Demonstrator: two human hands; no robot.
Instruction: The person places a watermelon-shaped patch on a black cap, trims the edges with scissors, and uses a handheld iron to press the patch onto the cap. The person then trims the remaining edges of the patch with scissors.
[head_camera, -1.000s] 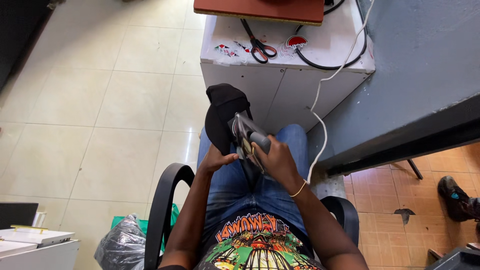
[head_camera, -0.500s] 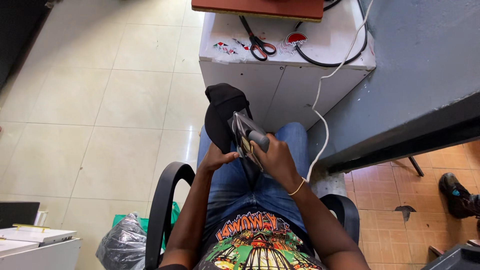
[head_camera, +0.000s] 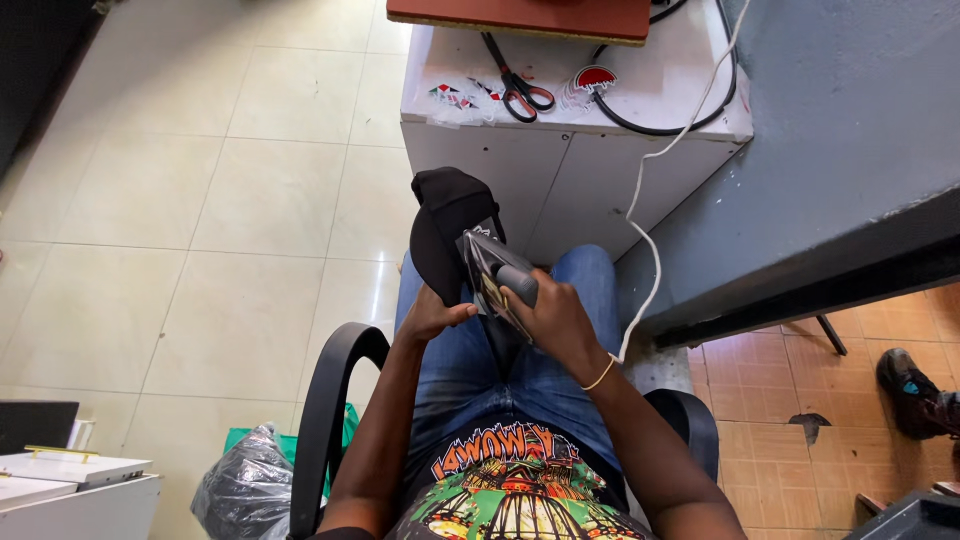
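I sit in a black armchair (head_camera: 325, 420) in blue jeans. My left hand (head_camera: 432, 315) grips the lower edge of a black cap (head_camera: 445, 225) held over my knees. My right hand (head_camera: 555, 320) is closed on a small iron with a grey handle (head_camera: 515, 280). The iron's flat dark plate presses against the cap's side. A white cord (head_camera: 645, 220) runs from near my right hand up to the cabinet top.
A white cabinet (head_camera: 560, 170) stands just beyond my knees, with red-handled scissors (head_camera: 520, 90), small stickers, a black cable and a red-brown board on top. A grey wall rises at right. A black rubbish bag (head_camera: 240, 485) sits lower left; another person's shoe (head_camera: 910, 390) at right.
Both hands hold the cap and iron in nearly the same place; the view has shifted slightly.
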